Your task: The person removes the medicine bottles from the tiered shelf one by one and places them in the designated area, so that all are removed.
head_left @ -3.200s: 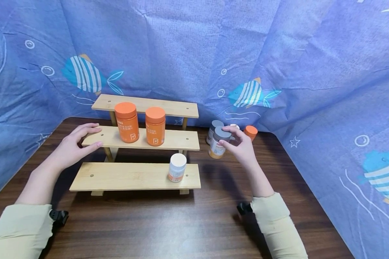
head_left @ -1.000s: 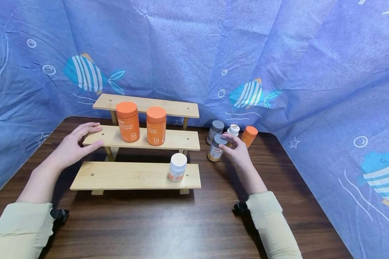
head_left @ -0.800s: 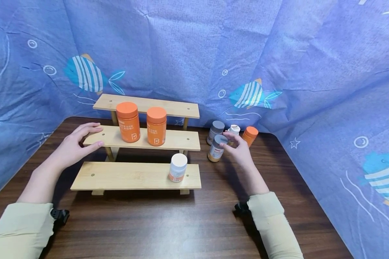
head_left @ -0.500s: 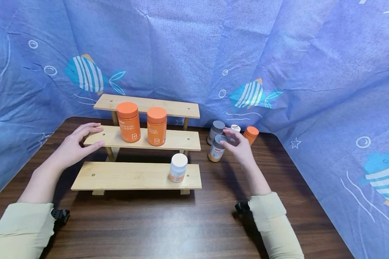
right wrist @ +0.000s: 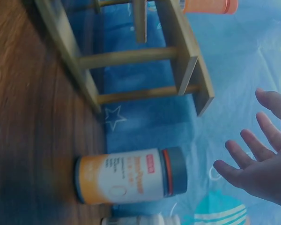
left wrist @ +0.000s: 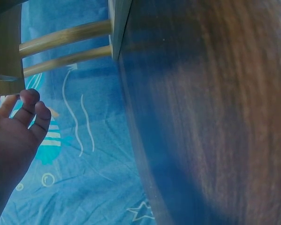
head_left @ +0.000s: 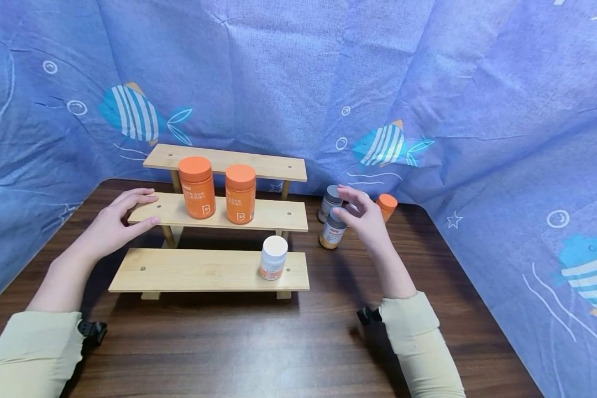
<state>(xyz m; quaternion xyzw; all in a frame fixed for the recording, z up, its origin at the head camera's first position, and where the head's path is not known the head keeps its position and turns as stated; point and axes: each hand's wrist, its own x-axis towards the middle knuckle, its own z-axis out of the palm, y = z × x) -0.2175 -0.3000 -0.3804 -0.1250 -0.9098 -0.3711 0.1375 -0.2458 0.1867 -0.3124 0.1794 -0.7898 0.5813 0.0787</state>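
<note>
In the head view my left hand holds the left end of the middle board of a three-tier wooden shelf, thumb at the front edge and fingers at the back. The left wrist view shows its fingertips at the board end. My right hand hovers by a grey-capped jar standing on the table, its fingers loosely spread. From the right wrist, a gap shows between those fingers and the jar, which has a white and orange label. Another grey-capped jar stands just behind it.
Two orange jars stand on the middle board, and a small white bottle on the lowest one. An orange-capped jar is beyond my right hand, which mostly hides a white-capped bottle. Blue printed cloth hangs behind the dark table.
Earlier my right hand gripped the front grey-capped jar by its lid; the jar was set down on the table. Now the fingers have let go and risen off it. My left hand stays put.
</note>
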